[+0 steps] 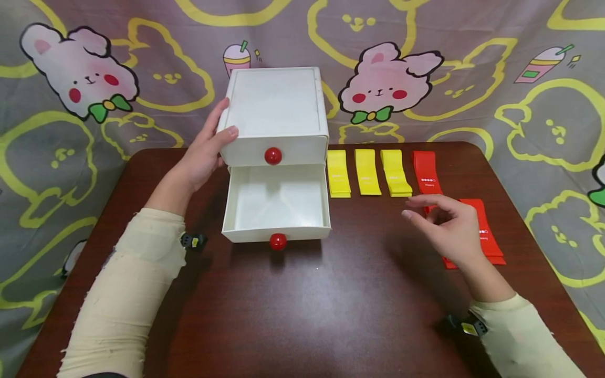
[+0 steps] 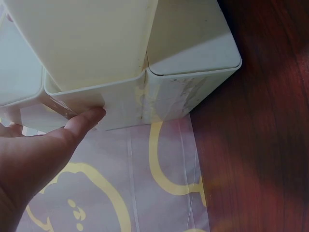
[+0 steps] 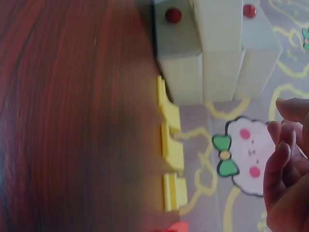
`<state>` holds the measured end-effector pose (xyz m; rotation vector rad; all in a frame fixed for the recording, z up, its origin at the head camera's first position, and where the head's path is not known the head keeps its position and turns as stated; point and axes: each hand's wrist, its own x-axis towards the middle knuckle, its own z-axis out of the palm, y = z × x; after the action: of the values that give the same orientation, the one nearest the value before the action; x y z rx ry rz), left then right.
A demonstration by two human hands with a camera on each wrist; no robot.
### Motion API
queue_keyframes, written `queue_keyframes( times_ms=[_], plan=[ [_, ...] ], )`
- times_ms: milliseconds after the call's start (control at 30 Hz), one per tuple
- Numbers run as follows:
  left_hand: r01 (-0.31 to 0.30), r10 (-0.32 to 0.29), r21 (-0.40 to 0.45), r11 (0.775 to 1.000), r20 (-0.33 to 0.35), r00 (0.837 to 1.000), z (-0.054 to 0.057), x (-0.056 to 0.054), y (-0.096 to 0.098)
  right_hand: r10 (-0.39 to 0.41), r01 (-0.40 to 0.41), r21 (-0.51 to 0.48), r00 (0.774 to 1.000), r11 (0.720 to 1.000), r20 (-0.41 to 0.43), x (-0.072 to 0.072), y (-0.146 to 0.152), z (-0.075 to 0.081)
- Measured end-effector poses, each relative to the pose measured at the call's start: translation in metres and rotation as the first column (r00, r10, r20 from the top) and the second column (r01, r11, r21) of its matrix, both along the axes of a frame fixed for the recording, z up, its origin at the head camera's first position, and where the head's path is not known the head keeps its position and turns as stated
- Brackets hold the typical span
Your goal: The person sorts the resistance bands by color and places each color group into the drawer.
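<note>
A white drawer cabinet [image 1: 276, 102] with red knobs stands at the back of the table. Its drawer [image 1: 279, 197] below the top one is pulled out and holds nothing; the top drawer [image 1: 250, 152] is closed. My left hand [image 1: 196, 152] rests against the cabinet's left side, thumb at the top edge. In the left wrist view a fingertip [image 2: 98, 113] presses the cabinet's side wall. My right hand [image 1: 449, 226] hovers with loosely bent fingers, nothing in them, overlapping the folded red bands [image 1: 489, 231] in the head view.
Right of the cabinet lie three folded yellow bands [image 1: 367, 172] in a row. Another folded red band [image 1: 424, 165] lies beside them. A printed cloth [image 1: 279, 37] hangs close behind the brown table [image 1: 302, 315].
</note>
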<state>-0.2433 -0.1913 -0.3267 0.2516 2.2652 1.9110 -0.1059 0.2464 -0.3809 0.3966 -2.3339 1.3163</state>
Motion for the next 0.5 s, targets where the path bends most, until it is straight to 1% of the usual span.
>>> queue_keyframes(
  times_ms=[133, 200, 333, 500],
  plan=[
    [0.0, 0.0, 0.005, 1.0, 0.002, 1.0, 0.0, 0.0, 0.0, -0.06, 0.06, -0.01, 0.997, 0.998, 0.042, -0.014, 0.021, -0.02],
    [0.001, -0.001, 0.005, 1.0, 0.0, 1.0, -0.001, 0.0, -0.001, -0.087, 0.087, -0.005, 0.994, 0.996, 0.065, -0.021, 0.03, -0.027],
    [0.002, -0.002, 0.005, 1.0, -0.003, 1.0, -0.001, 0.0, -0.001, -0.116, 0.117, -0.002, 0.986, 0.993, 0.123, -0.028, 0.042, -0.033],
    [0.001, -0.001, 0.007, 1.0, -0.004, 1.0, -0.001, -0.001, -0.001, -0.152, 0.153, 0.012, 0.963, 0.988, 0.223, -0.033, 0.056, -0.038]
  ],
)
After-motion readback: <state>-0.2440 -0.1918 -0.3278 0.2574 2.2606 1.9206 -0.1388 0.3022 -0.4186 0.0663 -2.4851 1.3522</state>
